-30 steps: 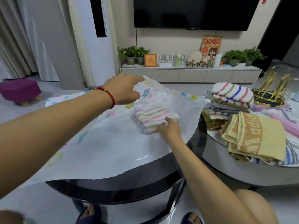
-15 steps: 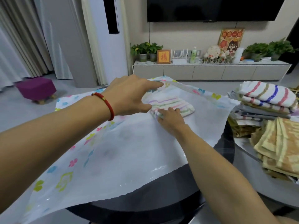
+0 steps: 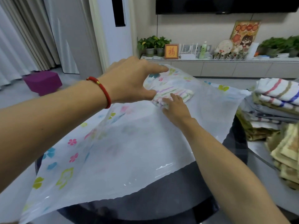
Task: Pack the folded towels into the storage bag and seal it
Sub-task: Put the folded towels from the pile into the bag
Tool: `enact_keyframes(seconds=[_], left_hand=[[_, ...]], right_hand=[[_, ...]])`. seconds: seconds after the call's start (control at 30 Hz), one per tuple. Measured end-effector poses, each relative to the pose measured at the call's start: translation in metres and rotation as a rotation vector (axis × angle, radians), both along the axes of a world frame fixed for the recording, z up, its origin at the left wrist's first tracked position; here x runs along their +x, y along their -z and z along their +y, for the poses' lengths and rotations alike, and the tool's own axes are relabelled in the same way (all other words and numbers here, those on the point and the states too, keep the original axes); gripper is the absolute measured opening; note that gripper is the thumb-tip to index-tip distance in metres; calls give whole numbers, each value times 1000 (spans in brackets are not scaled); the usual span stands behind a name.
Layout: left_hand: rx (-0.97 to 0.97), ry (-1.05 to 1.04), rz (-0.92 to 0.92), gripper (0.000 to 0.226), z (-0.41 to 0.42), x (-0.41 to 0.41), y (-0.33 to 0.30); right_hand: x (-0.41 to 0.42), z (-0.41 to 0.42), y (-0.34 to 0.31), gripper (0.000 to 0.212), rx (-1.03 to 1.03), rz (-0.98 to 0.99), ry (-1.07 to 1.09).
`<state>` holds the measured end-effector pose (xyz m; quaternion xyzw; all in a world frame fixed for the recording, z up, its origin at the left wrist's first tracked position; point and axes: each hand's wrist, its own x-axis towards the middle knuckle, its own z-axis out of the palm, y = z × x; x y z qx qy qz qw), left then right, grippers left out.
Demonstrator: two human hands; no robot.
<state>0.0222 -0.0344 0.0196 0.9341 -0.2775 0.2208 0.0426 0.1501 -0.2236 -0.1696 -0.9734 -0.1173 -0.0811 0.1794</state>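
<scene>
A translucent white storage bag [image 3: 123, 152] with coloured flower prints lies spread over a round dark table [image 3: 169, 206]. My left hand [image 3: 131, 80], with a red bracelet on the wrist, pinches the bag's top layer near the far opening and holds it lifted. A folded pastel-striped towel [image 3: 174, 92] sits at that opening, partly under the raised layer. My right hand [image 3: 176, 105] rests flat against the towel's near edge. More folded towels [image 3: 278, 94] are stacked at the right.
A second table at the right carries the towel stack and yellow-beige towels [image 3: 288, 156] near its edge. A purple stool [image 3: 42, 81] stands on the floor at the left. A low TV cabinet [image 3: 226, 65] with plants lines the far wall.
The striped towel has slid away from me toward and partly under the lifted bag layer, with my right hand behind it. My left hand stays on the bag's edge. The camera has panned left.
</scene>
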Motion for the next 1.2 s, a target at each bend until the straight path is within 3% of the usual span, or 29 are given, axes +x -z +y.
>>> enact_keyframes(seconds=[0.17,0.3,0.43,0.6,0.73,0.9,1.1,1.2], left_hand=[[-1,-19,31,69,-7,-4,10],[11,-42,80,71,-11,-9,19],[37,-42,122,77,-20,-17,28],[19,-83,204,82,-36,-27,38],[-25,-96,240,81,-46,-30,43],[-37,-96,257,82,-51,-30,48],[-37,-112,261,84,-50,-28,49],[-31,-120,253,87,-47,-28,43]], right_hand=[[-82,-41,-15,44,-156,-86,-118],[-160,-108,-32,26,-180,-238,-101],[-218,-192,-40,10,-164,-387,128],[-242,-288,-37,26,-278,-193,564],[-243,-328,-34,42,-126,97,910],[-237,-331,-34,59,25,141,1085],[-239,-330,-57,32,331,53,822],[-246,-313,-81,25,582,66,685]])
